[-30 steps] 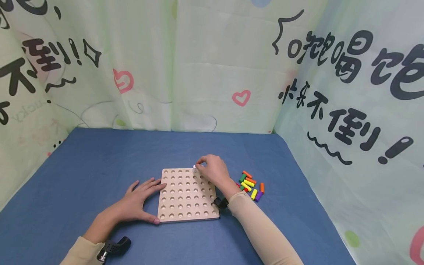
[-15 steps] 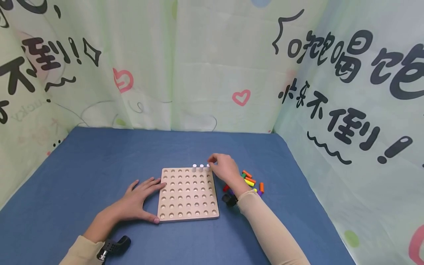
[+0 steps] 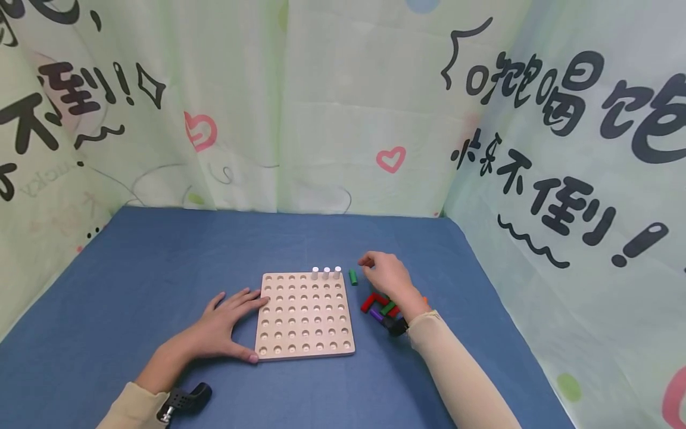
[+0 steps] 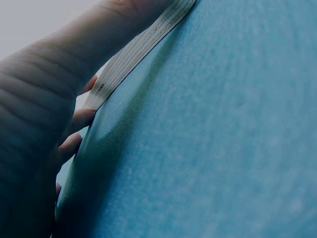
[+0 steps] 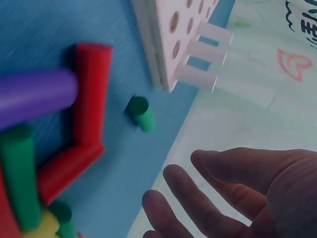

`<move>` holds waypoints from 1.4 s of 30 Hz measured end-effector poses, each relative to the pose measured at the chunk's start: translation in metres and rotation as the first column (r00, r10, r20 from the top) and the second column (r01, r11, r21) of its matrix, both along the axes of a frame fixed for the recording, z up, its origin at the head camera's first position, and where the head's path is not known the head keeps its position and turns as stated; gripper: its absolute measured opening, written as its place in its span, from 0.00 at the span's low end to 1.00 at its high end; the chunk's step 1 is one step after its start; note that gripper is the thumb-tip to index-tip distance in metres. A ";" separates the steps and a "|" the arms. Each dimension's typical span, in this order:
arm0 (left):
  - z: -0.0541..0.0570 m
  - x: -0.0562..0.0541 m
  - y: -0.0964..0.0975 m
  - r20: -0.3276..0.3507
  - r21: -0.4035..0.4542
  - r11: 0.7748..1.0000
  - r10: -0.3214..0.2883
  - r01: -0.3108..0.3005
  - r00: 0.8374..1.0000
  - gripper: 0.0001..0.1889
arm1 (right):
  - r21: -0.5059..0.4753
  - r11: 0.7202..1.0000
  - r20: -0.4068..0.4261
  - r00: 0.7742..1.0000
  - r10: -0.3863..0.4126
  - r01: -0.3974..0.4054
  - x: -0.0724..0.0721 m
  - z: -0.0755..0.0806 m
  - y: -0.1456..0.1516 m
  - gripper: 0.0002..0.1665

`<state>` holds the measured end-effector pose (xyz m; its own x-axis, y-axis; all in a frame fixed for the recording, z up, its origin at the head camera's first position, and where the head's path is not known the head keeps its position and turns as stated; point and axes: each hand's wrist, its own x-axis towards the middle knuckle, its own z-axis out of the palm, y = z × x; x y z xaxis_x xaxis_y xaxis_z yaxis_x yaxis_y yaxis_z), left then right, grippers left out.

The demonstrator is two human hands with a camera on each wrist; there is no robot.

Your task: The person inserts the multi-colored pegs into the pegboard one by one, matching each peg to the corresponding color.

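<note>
A wooden board (image 3: 298, 314) with rows of round holes lies on the blue cloth. Three white pegs (image 3: 326, 273) stand upright along its far edge, towards the right corner. My left hand (image 3: 222, 325) rests with fingers spread against the board's left side, thumb at the near corner. To the right of the board hovers my right hand (image 3: 390, 274), fingers loosely bent and holding nothing. A short green peg (image 3: 353, 277) lies between that hand and the board's far right corner. In the right wrist view, the right fingers (image 5: 181, 191) are apart from the green peg.
Right of the board lies a loose pile with red pegs (image 3: 367, 302), a purple peg (image 3: 377, 315) and other colours, partly covered by the right forearm. A printed curtain (image 3: 332, 119) rises behind the blue cloth (image 3: 214, 238).
My right hand has placed white pegs along the far edge, let go of the last one and moved right. The green peg beside the board came into view. The left hand stayed still.
</note>
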<state>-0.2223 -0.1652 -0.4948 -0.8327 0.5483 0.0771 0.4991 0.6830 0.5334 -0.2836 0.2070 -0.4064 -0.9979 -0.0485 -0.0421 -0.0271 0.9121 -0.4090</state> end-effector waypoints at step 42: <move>0.001 0.001 0.000 -0.006 -0.011 1.000 -0.001 0.001 1.000 0.60 | 0.169 0.969 0.098 0.981 0.168 -0.183 0.016 -0.021 0.054 0.16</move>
<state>-0.2214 -0.1653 -0.4937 -0.8319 0.5497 0.0759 0.5025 0.6881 0.5234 -0.2678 0.2614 -0.4275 -0.9672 -0.2066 -0.1477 -0.1657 0.9541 -0.2495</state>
